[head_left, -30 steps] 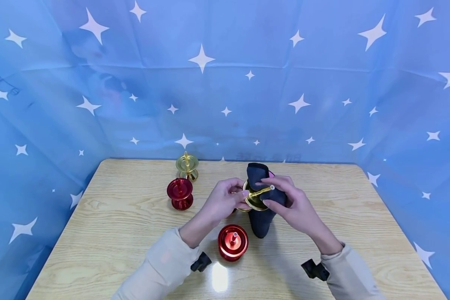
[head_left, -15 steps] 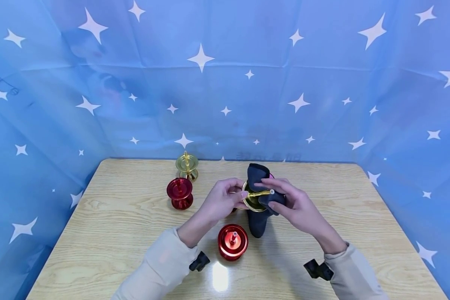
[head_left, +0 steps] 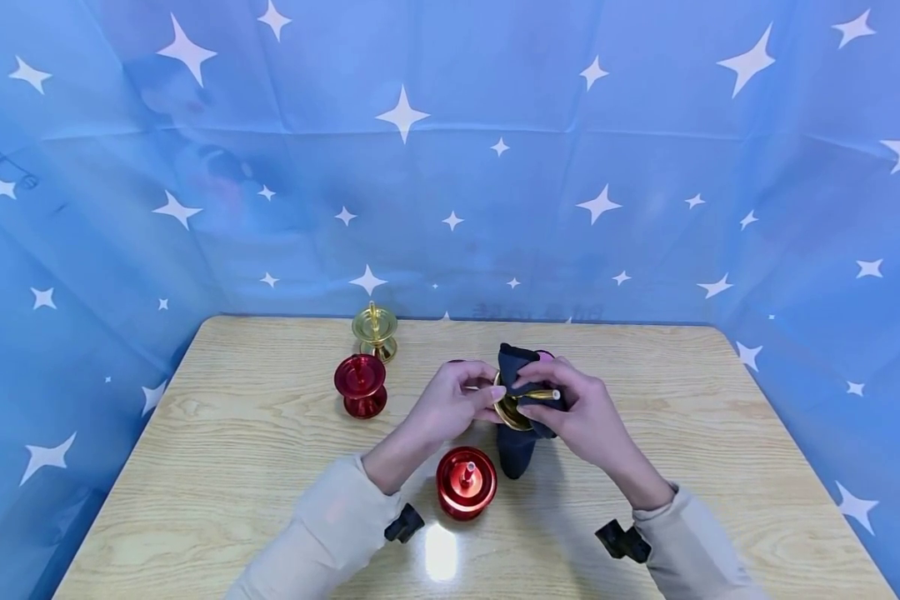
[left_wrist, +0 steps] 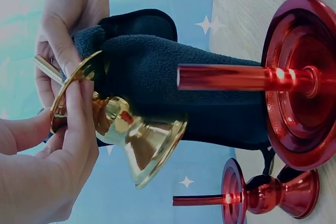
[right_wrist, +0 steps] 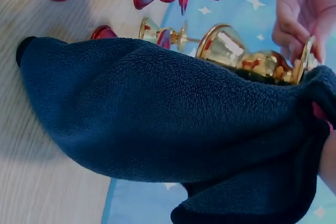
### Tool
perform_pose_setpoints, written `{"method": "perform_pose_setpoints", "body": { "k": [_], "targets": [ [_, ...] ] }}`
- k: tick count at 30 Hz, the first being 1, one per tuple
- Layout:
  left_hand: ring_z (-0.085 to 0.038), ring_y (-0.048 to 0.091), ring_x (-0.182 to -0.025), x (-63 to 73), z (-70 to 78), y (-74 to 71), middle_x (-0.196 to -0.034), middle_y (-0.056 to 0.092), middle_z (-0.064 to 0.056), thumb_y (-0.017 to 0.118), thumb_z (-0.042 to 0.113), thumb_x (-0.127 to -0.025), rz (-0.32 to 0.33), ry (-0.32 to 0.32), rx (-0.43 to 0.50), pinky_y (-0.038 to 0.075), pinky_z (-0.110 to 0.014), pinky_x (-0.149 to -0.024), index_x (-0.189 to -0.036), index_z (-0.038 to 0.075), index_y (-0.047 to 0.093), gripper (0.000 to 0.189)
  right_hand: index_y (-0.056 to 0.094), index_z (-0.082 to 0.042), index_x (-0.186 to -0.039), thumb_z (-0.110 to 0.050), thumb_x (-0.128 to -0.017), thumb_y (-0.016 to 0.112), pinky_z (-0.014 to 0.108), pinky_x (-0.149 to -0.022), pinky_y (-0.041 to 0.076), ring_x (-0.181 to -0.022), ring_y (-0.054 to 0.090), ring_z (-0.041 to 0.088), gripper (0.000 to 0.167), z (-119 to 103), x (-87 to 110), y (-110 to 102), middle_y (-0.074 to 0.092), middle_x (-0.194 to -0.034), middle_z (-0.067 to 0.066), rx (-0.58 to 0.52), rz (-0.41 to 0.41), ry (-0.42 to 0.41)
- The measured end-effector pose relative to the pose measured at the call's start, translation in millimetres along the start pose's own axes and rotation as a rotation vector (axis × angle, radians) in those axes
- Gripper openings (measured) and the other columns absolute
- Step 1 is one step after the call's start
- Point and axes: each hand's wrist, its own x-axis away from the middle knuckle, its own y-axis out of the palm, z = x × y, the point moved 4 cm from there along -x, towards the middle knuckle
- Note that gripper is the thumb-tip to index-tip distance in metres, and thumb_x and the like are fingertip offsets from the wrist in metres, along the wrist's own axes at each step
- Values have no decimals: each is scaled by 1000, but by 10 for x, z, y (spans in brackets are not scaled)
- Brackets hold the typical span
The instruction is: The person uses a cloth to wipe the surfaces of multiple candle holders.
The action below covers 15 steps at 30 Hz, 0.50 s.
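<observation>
A shiny gold candle holder with a dish, a thin central rod and a flared base hangs tilted above the table. My left hand pinches the rim of its dish between thumb and fingers. Bunched in my right hand is a dark blue fleecy cloth, pressed into the dish around the rod. The rod's pale tip sticks out past the right fingers. Much of the cloth drapes below the hands, and in the right wrist view it hides most of the right hand.
A red candle holder stands in front of the hands, close to the left wrist. Farther left are another red holder and a gold one. The wooden table meets a blue star-patterned curtain behind.
The right fingers have drawn together around the rod, bunching the cloth closer. The gold candle holder has shifted slightly right and tilted more, and the cloth's top has dropped a little.
</observation>
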Motion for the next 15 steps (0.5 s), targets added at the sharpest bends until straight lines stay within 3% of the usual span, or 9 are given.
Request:
{"method": "perform_pose_setpoints", "body": {
  "k": [4,8,12,15],
  "targets": [
    [-27,65,-79,-4,-22,6,-95,60,-18,53,0,-90,12,-14,36,54,-33,-70,-107,-11,58,21,62,4,-99,19,-70,67,23,-78,51,-105,54,10,34,5,-6,-17,61,-98,14,-25,23,-2],
    [-30,65,-82,-8,-45,21,-94,61,-20,53,-1,-90,42,-56,115,54,-34,-73,-108,-13,55,22,61,3,-101,18,-70,68,22,-69,52,-87,60,11,35,11,-14,-47,63,-92,14,-38,50,1],
    [-30,65,-81,-12,-52,42,-91,59,-20,55,-3,-88,85,-86,161,54,-33,-73,-102,-14,55,17,61,1,-103,14,-70,69,21,-65,51,-82,60,10,36,25,-12,-78,65,-89,12,-12,64,23],
    [-27,66,-76,-19,-61,52,-86,58,-18,56,-3,-87,116,-107,145,54,-32,-71,-96,-13,56,13,61,0,-104,12,-71,70,22,-65,51,-82,61,10,36,31,-9,-95,65,-91,12,1,54,53]
  ]
}}
